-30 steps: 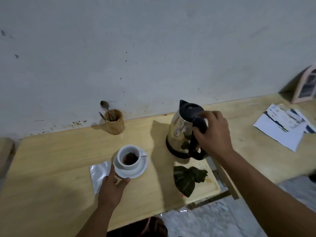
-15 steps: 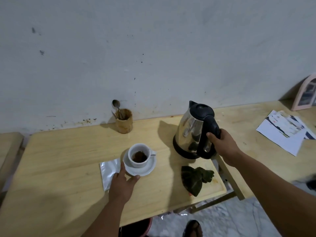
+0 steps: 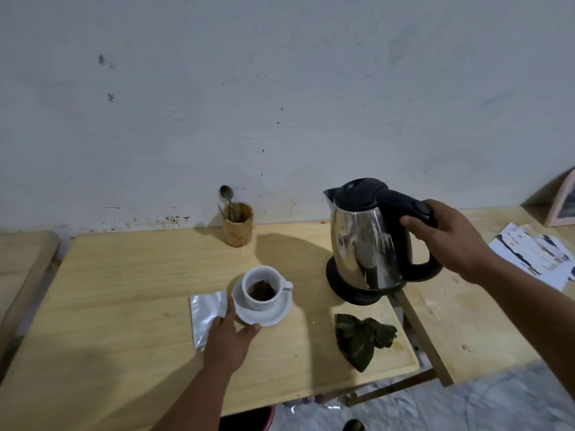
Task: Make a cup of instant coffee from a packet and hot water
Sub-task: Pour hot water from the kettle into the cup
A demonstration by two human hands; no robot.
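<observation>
A white cup (image 3: 262, 287) with brown coffee powder in it stands on a white saucer (image 3: 273, 315) in the middle of the wooden table (image 3: 130, 275). My left hand (image 3: 228, 337) rests at the saucer's near-left rim, thumb and fingers touching it. A silver packet (image 3: 205, 312) lies flat just left of the saucer. My right hand (image 3: 448, 241) grips the black handle of the steel kettle (image 3: 365, 244), which is lifted and tilted slightly above its black base (image 3: 351, 290), spout pointing left.
A wooden holder (image 3: 238, 223) with a spoon stands at the wall behind the cup. A dark green cloth (image 3: 362, 337) lies near the table's front right edge. Papers (image 3: 535, 253) and a pink frame (image 3: 563, 203) lie on the adjoining table at right.
The kettle has risen off its base in my right hand. My left hand stays at the saucer. The camera has shifted, so everything sits a little further right.
</observation>
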